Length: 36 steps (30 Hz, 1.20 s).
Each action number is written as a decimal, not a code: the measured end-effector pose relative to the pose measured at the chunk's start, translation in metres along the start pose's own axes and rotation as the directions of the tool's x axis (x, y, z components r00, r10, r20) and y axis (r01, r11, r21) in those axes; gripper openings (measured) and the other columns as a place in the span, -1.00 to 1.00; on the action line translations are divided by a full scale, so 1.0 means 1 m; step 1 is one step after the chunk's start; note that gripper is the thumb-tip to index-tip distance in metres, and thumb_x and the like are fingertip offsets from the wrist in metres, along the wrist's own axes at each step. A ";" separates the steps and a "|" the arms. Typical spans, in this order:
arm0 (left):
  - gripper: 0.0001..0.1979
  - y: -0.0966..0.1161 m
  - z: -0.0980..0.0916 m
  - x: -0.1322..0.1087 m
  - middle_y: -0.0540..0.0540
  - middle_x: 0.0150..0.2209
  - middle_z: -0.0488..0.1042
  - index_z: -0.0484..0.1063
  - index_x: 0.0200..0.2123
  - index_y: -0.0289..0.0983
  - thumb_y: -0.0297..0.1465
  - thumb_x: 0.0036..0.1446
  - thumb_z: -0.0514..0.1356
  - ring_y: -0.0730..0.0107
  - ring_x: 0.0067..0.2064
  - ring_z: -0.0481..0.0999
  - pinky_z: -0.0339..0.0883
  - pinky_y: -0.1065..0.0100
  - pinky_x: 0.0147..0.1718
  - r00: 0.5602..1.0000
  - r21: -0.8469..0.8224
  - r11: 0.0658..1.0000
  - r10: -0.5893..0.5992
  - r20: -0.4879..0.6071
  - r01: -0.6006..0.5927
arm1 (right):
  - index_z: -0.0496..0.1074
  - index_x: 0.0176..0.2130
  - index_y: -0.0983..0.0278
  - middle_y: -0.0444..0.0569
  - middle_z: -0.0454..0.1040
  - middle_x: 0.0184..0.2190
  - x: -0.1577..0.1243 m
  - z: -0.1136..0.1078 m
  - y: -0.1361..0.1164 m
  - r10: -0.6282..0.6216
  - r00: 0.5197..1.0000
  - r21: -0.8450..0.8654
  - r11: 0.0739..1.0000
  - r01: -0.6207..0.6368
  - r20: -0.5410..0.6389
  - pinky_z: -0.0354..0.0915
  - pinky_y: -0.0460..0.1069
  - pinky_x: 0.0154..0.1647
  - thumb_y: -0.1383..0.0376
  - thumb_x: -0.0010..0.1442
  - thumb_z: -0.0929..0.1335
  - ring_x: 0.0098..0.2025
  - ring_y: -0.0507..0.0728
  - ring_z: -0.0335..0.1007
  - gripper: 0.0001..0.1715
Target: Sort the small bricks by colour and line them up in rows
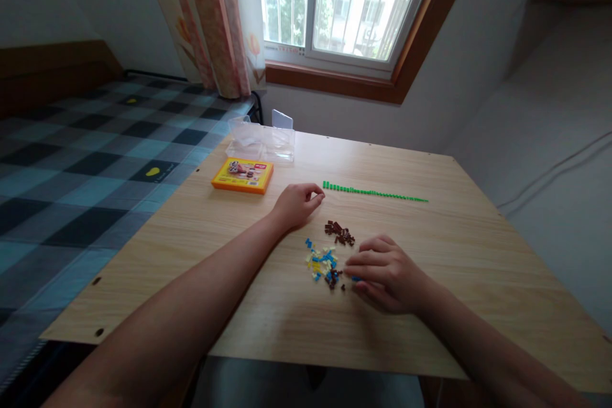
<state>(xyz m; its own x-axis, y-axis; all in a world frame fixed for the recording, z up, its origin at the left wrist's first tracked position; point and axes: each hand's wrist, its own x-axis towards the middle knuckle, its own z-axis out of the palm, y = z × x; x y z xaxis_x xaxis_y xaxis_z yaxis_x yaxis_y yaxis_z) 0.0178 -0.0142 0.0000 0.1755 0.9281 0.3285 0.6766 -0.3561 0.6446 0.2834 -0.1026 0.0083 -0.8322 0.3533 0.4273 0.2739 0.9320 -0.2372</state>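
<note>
My left hand (300, 205) rests on the table just left of the row of small green bricks (373, 192), its fingers curled together with nothing visible in them. My right hand (391, 274) is low over the table, fingers stretched out and thumb apart. A small blue brick (356, 278) shows between its fingers and thumb; it does not look gripped. Left of these fingertips lies a mixed pile of blue, yellow and cream bricks (322, 260), with some dark brown bricks (332, 278) at its near edge. A separate pile of brown bricks (340, 233) lies just beyond.
A yellow-orange box (243, 175) with a printed lid lies at the table's far left. Behind it stands a clear plastic container (262, 142). The wooden table (478, 280) borders a bed with a checked cover (119, 172) on the left. A window is beyond the table.
</note>
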 end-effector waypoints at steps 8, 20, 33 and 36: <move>-0.78 0.000 0.000 0.000 0.06 -0.62 0.32 0.63 -0.30 -0.27 -0.30 0.19 0.20 0.46 -0.53 0.25 0.06 0.37 -0.45 1.000 -0.003 1.000 -0.003 0.006 0.003 | 0.49 0.07 0.22 -0.03 0.62 -0.04 0.003 0.001 -0.005 -0.041 0.999 0.005 0.999 0.040 0.026 0.21 0.17 -0.03 0.25 0.34 0.28 -0.04 0.20 0.45 -0.64; -0.78 0.000 0.000 0.001 0.06 -0.63 0.31 0.63 -0.30 -0.27 -0.30 0.19 0.20 0.44 -0.52 0.26 0.05 0.37 -0.45 1.000 -0.004 1.000 -0.008 0.009 0.008 | 0.53 0.06 0.12 0.06 0.50 0.06 -0.001 0.005 -0.002 -0.008 0.999 -0.097 0.995 0.012 0.037 0.24 0.20 0.03 0.15 0.32 0.34 0.01 0.26 0.38 -0.65; -0.79 -0.001 0.000 0.000 0.05 -0.61 0.34 0.63 -0.30 -0.27 -0.31 0.19 0.21 0.45 -0.52 0.26 0.06 0.37 -0.44 1.000 0.001 1.000 0.000 0.005 0.000 | 0.54 0.01 0.15 0.07 0.49 0.05 0.000 0.009 -0.002 -0.008 1.000 -0.207 0.978 0.003 -0.025 0.25 0.19 -0.01 0.11 0.31 0.35 0.00 0.27 0.36 -0.67; -0.78 0.000 0.000 0.001 0.05 -0.61 0.34 0.63 -0.30 -0.27 -0.30 0.20 0.21 0.45 -0.52 0.27 0.07 0.37 -0.44 1.000 0.006 1.000 0.000 0.010 0.000 | 0.53 0.04 0.19 0.11 0.48 0.04 -0.002 0.007 0.002 0.060 0.997 -0.206 0.976 -0.071 -0.057 0.26 0.19 -0.01 0.13 0.33 0.33 0.01 0.29 0.35 -0.64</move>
<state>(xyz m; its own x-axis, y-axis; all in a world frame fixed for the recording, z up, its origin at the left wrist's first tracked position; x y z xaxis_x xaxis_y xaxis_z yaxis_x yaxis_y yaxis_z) 0.0178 -0.0135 -0.0004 0.1827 0.9290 0.3220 0.6804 -0.3558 0.6406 0.2817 -0.1017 0.0006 -0.7852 0.4127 0.4616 0.4253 0.9013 -0.0825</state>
